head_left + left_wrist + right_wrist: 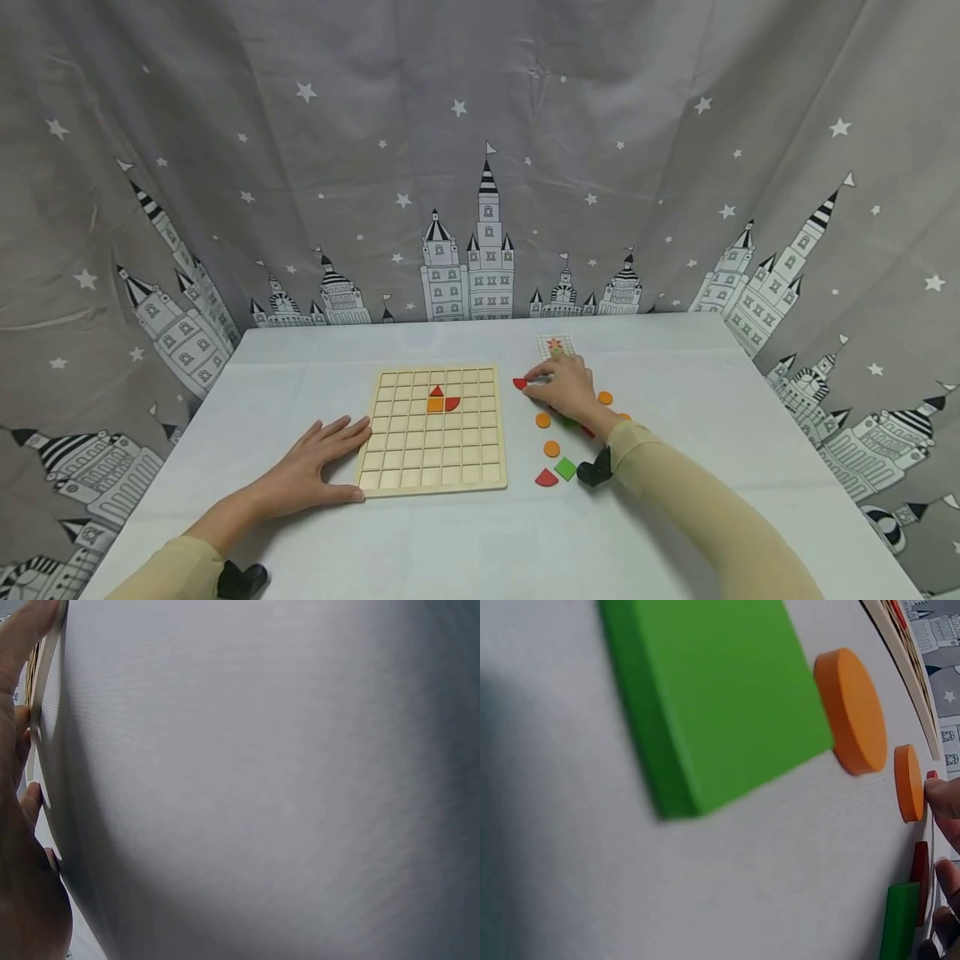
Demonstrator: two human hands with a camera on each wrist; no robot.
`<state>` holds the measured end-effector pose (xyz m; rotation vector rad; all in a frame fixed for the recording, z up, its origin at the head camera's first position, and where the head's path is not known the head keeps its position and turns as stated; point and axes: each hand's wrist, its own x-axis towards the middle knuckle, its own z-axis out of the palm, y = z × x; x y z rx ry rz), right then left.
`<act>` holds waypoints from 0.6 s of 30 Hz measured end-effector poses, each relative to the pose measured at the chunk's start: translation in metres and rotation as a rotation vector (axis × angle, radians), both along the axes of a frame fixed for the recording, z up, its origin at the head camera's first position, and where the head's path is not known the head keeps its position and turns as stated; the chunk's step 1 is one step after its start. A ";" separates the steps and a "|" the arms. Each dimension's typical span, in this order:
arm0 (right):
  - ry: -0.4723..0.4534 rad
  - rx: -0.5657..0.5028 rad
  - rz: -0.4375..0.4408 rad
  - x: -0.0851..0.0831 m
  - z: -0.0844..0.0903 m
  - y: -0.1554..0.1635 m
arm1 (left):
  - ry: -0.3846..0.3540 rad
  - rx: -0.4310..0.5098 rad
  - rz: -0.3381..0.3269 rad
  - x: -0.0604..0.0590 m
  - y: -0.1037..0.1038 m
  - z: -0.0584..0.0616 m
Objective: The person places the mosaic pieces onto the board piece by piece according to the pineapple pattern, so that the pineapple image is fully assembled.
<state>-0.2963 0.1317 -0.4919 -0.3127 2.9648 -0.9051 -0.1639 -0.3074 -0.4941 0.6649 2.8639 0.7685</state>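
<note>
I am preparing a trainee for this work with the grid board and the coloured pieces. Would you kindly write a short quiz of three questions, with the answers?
1. How many coloured pieces lie on the grid board?
2. True or false: the left hand touches the left side of the board.
3. Which piece is at the fingertips of the right hand?
a) a green square
b) a red piece
c) an orange square

Key: 1. Three. 2. True. 3. b.

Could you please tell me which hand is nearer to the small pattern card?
Right: the right hand is on the near side of the pattern card; the left hand is farther, at the left edge of the grid board.
</note>
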 end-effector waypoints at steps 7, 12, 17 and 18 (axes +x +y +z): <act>0.072 0.040 0.035 -0.001 -0.001 -0.001 | 0.003 0.003 0.001 0.000 0.000 0.000; 0.061 0.021 0.047 0.001 0.003 -0.005 | -0.003 0.000 -0.001 0.000 0.000 -0.001; 0.072 -0.017 0.067 0.002 0.009 -0.017 | -0.006 -0.001 -0.001 0.000 0.000 0.000; 0.073 -0.025 0.074 0.002 0.011 -0.021 | -0.005 -0.002 -0.001 0.000 0.000 0.000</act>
